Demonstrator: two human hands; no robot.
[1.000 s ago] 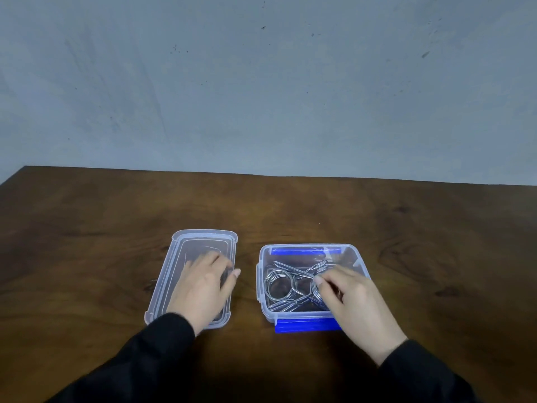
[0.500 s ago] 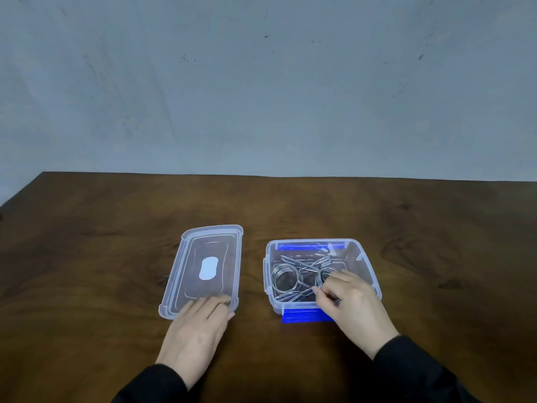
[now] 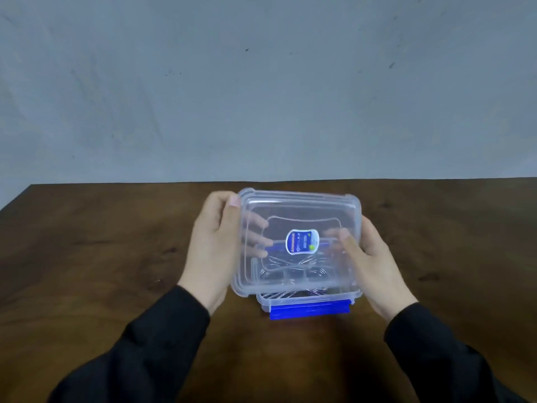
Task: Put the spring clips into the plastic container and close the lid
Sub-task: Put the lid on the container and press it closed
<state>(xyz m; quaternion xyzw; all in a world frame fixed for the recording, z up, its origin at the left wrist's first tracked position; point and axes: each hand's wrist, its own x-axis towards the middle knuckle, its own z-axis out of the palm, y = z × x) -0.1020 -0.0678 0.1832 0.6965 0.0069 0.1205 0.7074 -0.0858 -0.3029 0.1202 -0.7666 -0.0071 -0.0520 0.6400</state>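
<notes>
Overhead, both hands (image 3: 215,245) (image 3: 374,263) hold lid (image 3: 299,216) — tilted.

Lid (image 3: 299,216) held over box (image 3: 308,299) blocks top access; left hand (image 3: 215,245) and right hand (image 3: 372,257) block both sides. Blue latch (image 3: 309,312) sticks out at near edge. Table (image 3: 101,257) around is open, wall (image 3: 261,97) behind.

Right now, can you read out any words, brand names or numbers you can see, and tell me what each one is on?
Oval blue and white sticker in the middle of the clear lid: it carries print, but it is too blurred to read, so no brand or number can be quoted.
Blue latch on the container: no text visible.
Nothing else in view carries writing.
</notes>
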